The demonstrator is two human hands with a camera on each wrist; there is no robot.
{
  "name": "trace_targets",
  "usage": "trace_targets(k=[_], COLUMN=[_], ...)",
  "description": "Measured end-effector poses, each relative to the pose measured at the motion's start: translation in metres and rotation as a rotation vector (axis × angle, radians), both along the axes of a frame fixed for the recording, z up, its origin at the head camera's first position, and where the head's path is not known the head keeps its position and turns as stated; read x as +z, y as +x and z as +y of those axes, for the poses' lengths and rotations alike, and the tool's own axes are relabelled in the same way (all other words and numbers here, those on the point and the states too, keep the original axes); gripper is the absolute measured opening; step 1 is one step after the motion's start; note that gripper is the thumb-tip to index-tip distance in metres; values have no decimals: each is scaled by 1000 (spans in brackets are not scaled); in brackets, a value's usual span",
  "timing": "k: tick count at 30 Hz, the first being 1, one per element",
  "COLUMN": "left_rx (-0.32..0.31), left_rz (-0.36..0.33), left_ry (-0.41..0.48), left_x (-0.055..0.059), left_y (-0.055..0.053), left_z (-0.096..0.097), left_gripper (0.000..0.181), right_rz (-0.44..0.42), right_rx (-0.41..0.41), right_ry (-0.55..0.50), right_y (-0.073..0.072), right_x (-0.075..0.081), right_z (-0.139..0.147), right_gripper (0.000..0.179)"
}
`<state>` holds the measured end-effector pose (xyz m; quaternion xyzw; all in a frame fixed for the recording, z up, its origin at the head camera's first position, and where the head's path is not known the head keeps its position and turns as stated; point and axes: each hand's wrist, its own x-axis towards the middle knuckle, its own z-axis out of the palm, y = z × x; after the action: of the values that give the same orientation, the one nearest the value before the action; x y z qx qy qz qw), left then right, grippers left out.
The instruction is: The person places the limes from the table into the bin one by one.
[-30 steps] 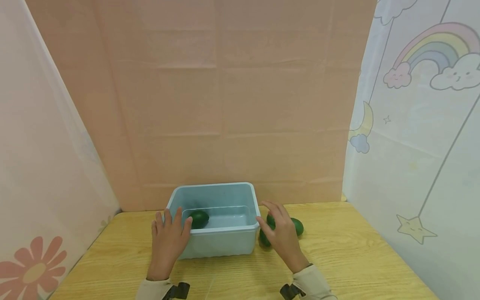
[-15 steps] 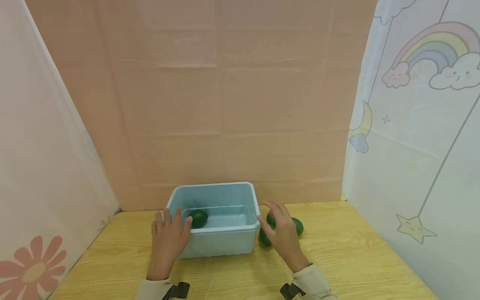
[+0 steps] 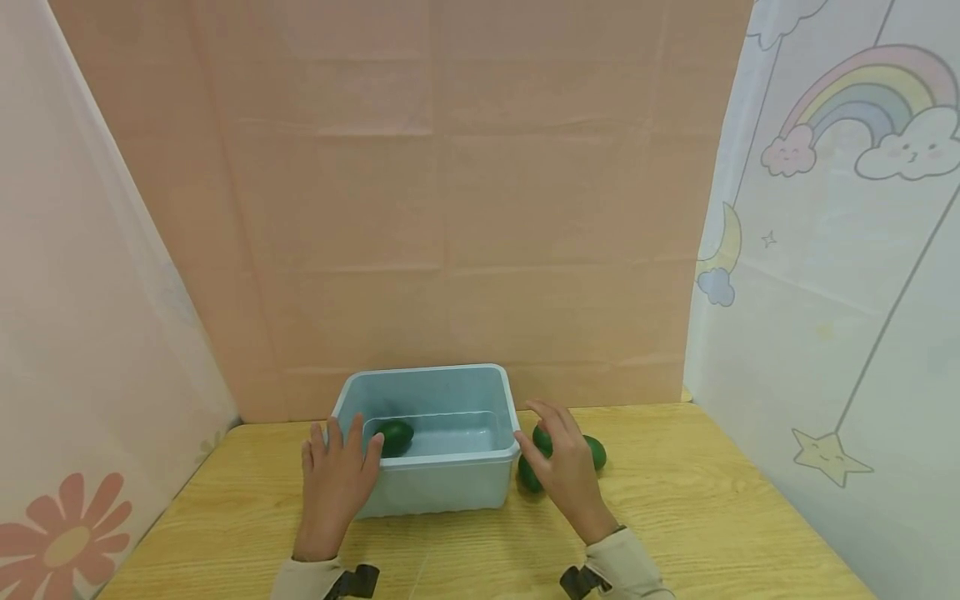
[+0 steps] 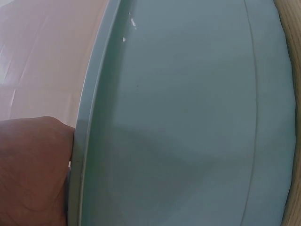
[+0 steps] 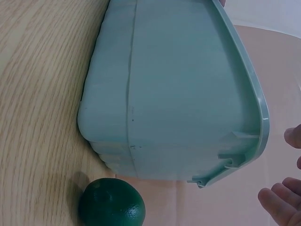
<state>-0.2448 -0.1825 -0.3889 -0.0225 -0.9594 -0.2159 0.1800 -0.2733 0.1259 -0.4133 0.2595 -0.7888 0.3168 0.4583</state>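
A pale blue plastic bin (image 3: 442,487) stands on the table. One dark green, smooth oval fruit (image 3: 396,437) lies inside it, at the left. My left hand (image 3: 335,483) is at the bin's front left corner with fingers extended, the thumb by the front rim (image 4: 81,141). At the other side, my right hand (image 3: 566,471) hovers beside the right rim, fingers spread and loosely bent, holding nothing; the right wrist view shows its fingertips (image 5: 275,205) apart from the bin. Beneath and around that hand lie three similar green fruits (image 3: 529,475), partly hidden by it.
The wood-grain table (image 3: 697,517) extends on both sides and in front of the bin. A brownish-pink sheet (image 3: 480,208) hangs close behind the bin. Printed light curtains (image 3: 825,350) flank the table at left and right.
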Motion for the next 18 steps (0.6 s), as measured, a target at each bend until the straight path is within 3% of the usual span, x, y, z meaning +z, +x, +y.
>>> trace_targets(k=[18], left_rx=[-5], left_rz=[-19], left_ry=[10], left_x=[2], left_y=[0], left_z=[1], left_gripper=[61], right_rz=[2], right_rx=[-10], right_ry=[9], right_y=[-1], right_x=[0], right_z=[1], right_gripper=[51])
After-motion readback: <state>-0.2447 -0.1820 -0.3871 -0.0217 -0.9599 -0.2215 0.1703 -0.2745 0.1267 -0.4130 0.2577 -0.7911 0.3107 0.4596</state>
